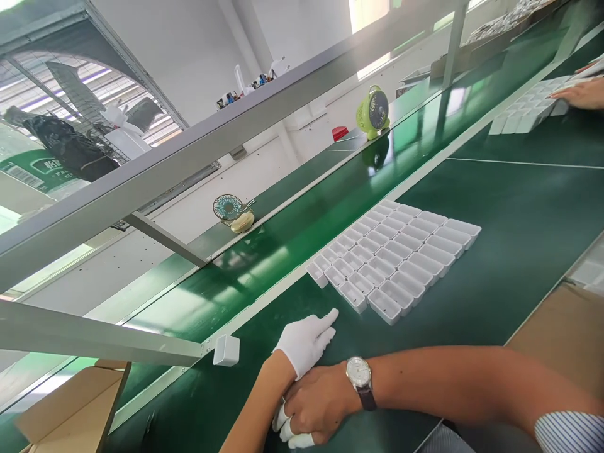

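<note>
My left hand (pixel 306 340) wears a white glove and is open, its fingers stretched toward the rows of white plastic trays. Nothing is in it. Across its wrist lies my right hand (pixel 318 399), with a watch (pixel 359 372) on the wrist and white coverings on several fingertips. The right hand's fingers are curled against the left wrist near the glove's cuff; what they pinch, if anything, is hidden. Beyond both hands, small white open rectangular trays (pixel 394 251) stand side by side in a block on the green worktop (pixel 523 207).
One white tray (pixel 226 350) stands apart beside a metal post. A cardboard box (pixel 70 409) is at lower left. A green belt (pixel 287 236) runs behind a pale rail. Fans (pixel 372 113) stand beyond it. Another person's hand (pixel 580 94) touches more white trays (pixel 528 110) at upper right.
</note>
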The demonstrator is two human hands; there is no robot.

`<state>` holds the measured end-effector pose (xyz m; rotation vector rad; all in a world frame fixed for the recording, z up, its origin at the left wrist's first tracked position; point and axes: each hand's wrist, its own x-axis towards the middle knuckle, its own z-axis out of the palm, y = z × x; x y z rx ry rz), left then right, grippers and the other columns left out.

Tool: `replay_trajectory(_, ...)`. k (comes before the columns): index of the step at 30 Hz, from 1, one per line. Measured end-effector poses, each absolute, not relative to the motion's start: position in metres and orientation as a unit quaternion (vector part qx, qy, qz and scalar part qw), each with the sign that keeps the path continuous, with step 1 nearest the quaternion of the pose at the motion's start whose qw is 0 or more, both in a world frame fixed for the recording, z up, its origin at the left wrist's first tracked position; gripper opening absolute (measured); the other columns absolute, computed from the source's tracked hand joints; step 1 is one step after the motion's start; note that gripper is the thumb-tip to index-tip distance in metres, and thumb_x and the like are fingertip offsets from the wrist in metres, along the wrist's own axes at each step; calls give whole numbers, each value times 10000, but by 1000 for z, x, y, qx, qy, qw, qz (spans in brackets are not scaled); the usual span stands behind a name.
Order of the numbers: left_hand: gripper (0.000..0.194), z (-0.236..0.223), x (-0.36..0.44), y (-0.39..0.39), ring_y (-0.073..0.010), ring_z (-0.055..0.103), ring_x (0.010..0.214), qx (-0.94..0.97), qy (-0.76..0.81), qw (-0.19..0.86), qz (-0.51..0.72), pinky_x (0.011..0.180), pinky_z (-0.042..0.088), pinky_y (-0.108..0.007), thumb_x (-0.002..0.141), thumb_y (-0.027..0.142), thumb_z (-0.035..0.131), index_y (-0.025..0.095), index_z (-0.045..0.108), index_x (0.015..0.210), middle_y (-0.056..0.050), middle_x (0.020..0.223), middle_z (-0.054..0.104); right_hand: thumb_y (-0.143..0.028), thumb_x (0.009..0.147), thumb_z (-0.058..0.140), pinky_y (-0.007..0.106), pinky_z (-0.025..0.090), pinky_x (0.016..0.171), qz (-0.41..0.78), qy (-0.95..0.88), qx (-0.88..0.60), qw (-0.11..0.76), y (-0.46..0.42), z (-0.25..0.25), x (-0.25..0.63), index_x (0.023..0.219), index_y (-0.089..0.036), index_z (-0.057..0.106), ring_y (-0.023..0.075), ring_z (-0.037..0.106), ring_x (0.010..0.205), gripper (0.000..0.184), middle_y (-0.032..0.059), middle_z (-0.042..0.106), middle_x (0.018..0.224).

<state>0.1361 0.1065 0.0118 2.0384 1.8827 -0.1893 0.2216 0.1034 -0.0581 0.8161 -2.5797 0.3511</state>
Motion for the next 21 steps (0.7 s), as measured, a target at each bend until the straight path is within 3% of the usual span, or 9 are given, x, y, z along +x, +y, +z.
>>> replay_trajectory(3, 460, 1, 116, 87, -201, 653, 854, 667, 714, 207, 44, 803, 487, -325, 1018, 454, 492, 419, 576, 1469, 0, 947, 685, -354, 926, 655, 289, 505, 831, 123, -924, 281, 230, 103, -54, 223, 842, -214, 731, 171, 650, 857, 181, -16, 736, 825)
replay_trajectory(6, 318, -10, 95, 73, -160, 584, 721, 597, 746, 247, 162, 735, 476, -293, 965, 412, 582, 266, 724, 1209, 23, 784, 627, -382, 936, 636, 308, 517, 793, 119, -928, 265, 233, 102, -52, 225, 777, -231, 716, 170, 654, 825, 234, -25, 741, 791)
replay_trajectory(8, 247, -14, 88, 66, -140, 535, 656, 556, 749, 281, 223, 660, 450, -271, 950, 432, 608, 202, 693, 917, 32, 708, 584, -392, 948, 618, 303, 521, 823, 122, -931, 255, 233, 101, -53, 225, 789, -236, 715, 165, 673, 862, 243, -21, 762, 836)
replay_trajectory(10, 336, -14, 86, 60, -128, 522, 611, 518, 743, 327, 270, 614, 436, -259, 944, 474, 621, 194, 590, 761, 34, 657, 571, -405, 964, 600, 288, 522, 861, 131, -932, 243, 233, 100, -55, 226, 830, -244, 721, 159, 690, 913, 242, -15, 776, 888)
replay_trajectory(14, 413, -14, 90, 53, -134, 599, 579, 454, 666, 474, 353, 603, 481, -258, 927, 520, 666, 152, 617, 747, -26, 647, 655, -417, 969, 591, 278, 535, 883, 151, -931, 229, 242, 97, -59, 228, 858, -239, 722, 160, 706, 918, 247, 8, 783, 907)
replay_trajectory(18, 417, -20, 87, 51, -142, 667, 652, 432, 533, 569, 453, 644, 529, -245, 876, 504, 779, 94, 699, 875, -98, 751, 724, -398, 960, 603, 295, 547, 915, 164, -925, 221, 263, 95, -60, 231, 903, -215, 733, 177, 713, 955, 231, 37, 787, 963)
replay_trajectory(21, 432, -25, 81, 50, -116, 647, 600, 377, 447, 626, 516, 548, 488, -196, 823, 490, 840, 90, 717, 932, -104, 776, 729, -415, 984, 584, 307, 541, 978, 175, -930, 204, 252, 96, -60, 236, 976, -197, 740, 196, 708, 1038, 269, 61, 783, 985)
